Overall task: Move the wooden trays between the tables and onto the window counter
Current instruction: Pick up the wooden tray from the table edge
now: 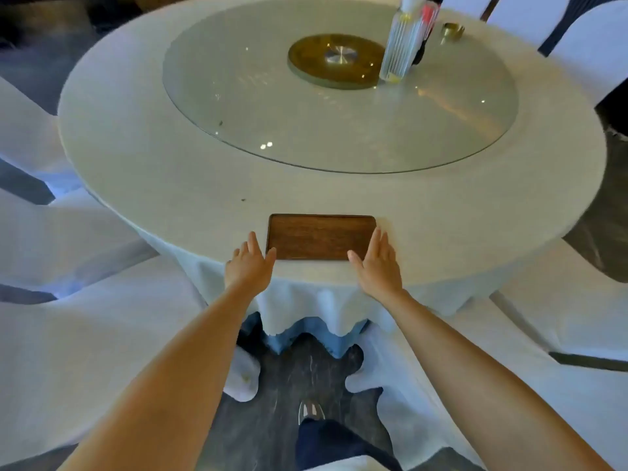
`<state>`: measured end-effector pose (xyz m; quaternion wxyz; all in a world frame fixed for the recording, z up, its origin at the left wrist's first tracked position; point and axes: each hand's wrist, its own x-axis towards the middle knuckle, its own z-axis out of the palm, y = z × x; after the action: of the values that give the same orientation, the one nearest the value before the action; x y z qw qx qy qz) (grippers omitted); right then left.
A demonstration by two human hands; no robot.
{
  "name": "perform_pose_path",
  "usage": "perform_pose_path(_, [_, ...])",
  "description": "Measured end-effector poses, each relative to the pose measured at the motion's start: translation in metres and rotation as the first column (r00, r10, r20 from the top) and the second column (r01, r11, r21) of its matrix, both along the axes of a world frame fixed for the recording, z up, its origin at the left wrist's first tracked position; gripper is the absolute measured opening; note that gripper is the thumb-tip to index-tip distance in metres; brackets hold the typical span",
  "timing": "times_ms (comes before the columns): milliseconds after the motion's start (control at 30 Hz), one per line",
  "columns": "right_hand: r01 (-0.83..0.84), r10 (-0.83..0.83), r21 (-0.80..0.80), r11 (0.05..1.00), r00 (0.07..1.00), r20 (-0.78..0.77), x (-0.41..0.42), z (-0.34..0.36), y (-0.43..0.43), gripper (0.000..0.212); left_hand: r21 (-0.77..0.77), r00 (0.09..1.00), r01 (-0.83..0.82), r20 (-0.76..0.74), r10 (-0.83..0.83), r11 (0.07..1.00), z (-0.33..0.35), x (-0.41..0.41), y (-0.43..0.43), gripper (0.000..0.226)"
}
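Banquet room, dark floor, round table under a pale cloth, chairs in white covers around it. Glass lazy Susan sits mid-table with a clear ribbed bottle and a darker bottle behind it; small brass holder on the cloth past the glass rim.

Wooden tray lies flat at the near table edge, long side toward the person, empty. That spot puts it within easy reach for a two-handed grab.

Left hand just beside the tray's left short edge, thumb tip touching or almost at the near-left corner. Right hand at the right short edge, fingers alongside it, thumb at the near-right corner. Both hands flat, fingers straight and spread, not closed on anything. Arms extended, roughly symmetric, palms angled inward, probably bracketing the tray to lift it; no grip yet.
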<state>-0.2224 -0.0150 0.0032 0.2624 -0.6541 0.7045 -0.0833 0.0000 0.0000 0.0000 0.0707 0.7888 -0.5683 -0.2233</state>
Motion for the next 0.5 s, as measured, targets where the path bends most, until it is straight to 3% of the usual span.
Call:
perform_pose_path(233, [0.114, -0.120, 0.099, 0.988, 0.991, 0.056, -0.007, -0.029, -0.052, 0.070, 0.142, 0.974, -0.166, -0.134, 0.185, 0.976, -0.031, -0.010, -0.042, 0.064])
perform_pose_path(500, [0.235, -0.234, 0.001, 0.972, 0.971, -0.044, -0.011, -0.045, -0.076, 0.049, 0.158, 0.971, -0.199, -0.101, 0.216, 0.967, -0.042, -0.008, -0.066, 0.053])
